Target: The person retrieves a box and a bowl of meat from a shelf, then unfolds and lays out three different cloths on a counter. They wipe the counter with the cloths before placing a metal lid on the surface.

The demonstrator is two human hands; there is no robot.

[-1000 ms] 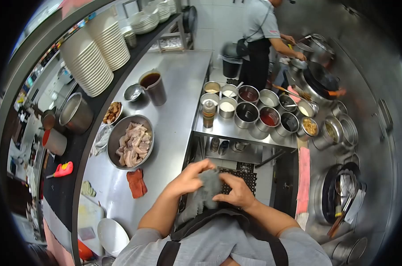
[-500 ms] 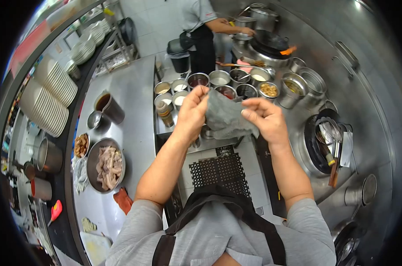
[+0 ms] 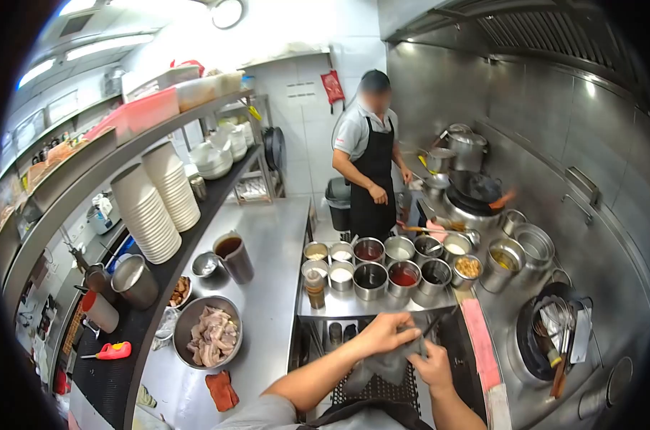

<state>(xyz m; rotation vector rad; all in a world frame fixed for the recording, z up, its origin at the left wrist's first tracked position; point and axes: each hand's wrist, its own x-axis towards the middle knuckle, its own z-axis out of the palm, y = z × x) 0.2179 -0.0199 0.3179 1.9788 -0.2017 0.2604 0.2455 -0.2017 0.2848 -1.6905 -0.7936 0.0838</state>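
Observation:
A limp grey cloth (image 3: pixel 373 373) hangs in front of my apron, bunched at its upper edge. My left hand (image 3: pixel 388 334) is closed with its fingers pinched on this upper edge. Just right of it and slightly lower, my right hand (image 3: pixel 434 364) grips the same cloth between thumb and fingers. Past my hands is a steel stand (image 3: pixel 318 308) with rows of metal seasoning pots, among them one with red sauce (image 3: pixel 404 274), and a spice bottle (image 3: pixel 315 288).
On the left counter are a bowl of raw meat (image 3: pixel 209 333), a pitcher of brown liquid (image 3: pixel 233 258) and a reddish cloth (image 3: pixel 222 391). Stacked bowls (image 3: pixel 149 215) stand on the shelf. A wok with utensils (image 3: pixel 551 333) is at right. A co-worker (image 3: pixel 371 158) stands near the stove.
My view has tilted up. My hands have come down and closer together, with the cloth bunched between them instead of spread. The co-worker has turned from the wok to face this way.

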